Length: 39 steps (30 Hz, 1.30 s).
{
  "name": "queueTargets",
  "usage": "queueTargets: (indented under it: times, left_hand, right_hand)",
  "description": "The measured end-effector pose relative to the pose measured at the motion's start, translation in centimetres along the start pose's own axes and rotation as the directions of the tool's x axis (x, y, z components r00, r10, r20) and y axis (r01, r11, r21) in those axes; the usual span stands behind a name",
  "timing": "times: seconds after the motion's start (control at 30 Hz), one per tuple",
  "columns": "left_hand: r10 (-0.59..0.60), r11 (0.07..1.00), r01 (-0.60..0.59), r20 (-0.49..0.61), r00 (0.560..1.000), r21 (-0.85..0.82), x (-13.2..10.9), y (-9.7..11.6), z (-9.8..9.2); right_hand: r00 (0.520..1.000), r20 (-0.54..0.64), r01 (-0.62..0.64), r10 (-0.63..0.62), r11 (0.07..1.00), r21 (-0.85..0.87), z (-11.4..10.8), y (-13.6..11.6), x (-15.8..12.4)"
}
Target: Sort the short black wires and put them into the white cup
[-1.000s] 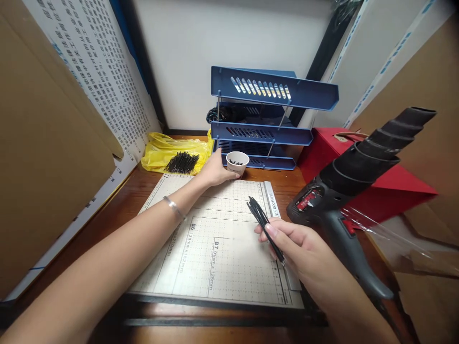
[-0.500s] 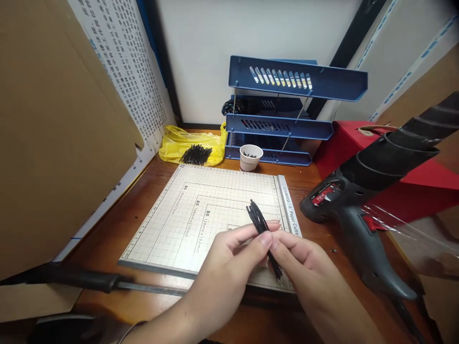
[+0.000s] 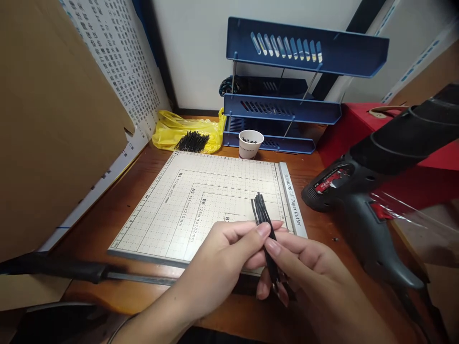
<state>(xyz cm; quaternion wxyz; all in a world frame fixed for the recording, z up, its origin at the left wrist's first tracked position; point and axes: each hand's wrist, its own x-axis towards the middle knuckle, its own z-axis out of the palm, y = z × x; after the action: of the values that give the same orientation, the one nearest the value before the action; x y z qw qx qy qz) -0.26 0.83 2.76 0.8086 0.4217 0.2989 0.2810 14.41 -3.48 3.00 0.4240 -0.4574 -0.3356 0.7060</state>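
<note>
A bundle of thin black wires or tubes (image 3: 261, 208) is pinched between both hands, tilted with its upper ends leaning left. My left hand (image 3: 233, 248) holds it near the middle, thumb in front. Just below, my right hand (image 3: 304, 267) grips the same bundle with its thumb pressed on the strands and its fingers around the lower end. The lower tips show a shiny, metal-like glint. Both hands are over the near right part of a paper cutter (image 3: 154, 215) with a printed grid.
Behind the cutter lie a yellow plastic bag (image 3: 165, 129) with a pile of black strands (image 3: 192, 142) and a paper cup (image 3: 250, 148) holding small black pieces. A blue tray rack (image 3: 283, 107) stands behind. At right is a heat gun (image 3: 358, 191); the cutter's black handle (image 3: 82, 268) extends left.
My right-hand fingers have moved down around the bundle's lower end, and the bundle stands a little more upright. The camera view has tilted down and closer.
</note>
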Motion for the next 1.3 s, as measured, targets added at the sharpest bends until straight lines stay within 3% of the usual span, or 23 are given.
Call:
queueTargets:
  times: [0.23,0.43,0.63,0.87,1.3]
  left_hand:
    - [-0.012,0.997,0.019,-0.099,0.995,0.069,-0.5,1.1,-0.8]
    - [-0.026,0.994,0.025,0.009,1.0,0.109,-0.3,1.4,-0.9]
    - [0.122,0.981,-0.079,-0.243,0.962,0.179,0.0,1.1,-1.3]
    - [0.11,0.984,-0.066,-0.27,0.957,0.165,0.4,1.3,-1.4]
    - [-0.02,0.981,-0.008,-0.142,0.99,-0.192,0.6,1.4,-1.2]
  right_hand:
    - [0.996,-0.084,-0.027,0.032,0.998,0.05,-0.1,0.2,-0.1]
    - [0.995,-0.075,-0.065,0.067,0.997,0.031,-0.4,0.1,-0.2]
    - [0.99,-0.091,-0.106,0.109,0.994,0.038,-0.1,0.1,-0.6]
    - [0.991,-0.08,-0.106,0.104,0.994,-0.022,-0.2,0.3,-0.3]
    - [0.99,-0.09,-0.114,0.111,0.993,-0.036,0.2,0.1,-0.7]
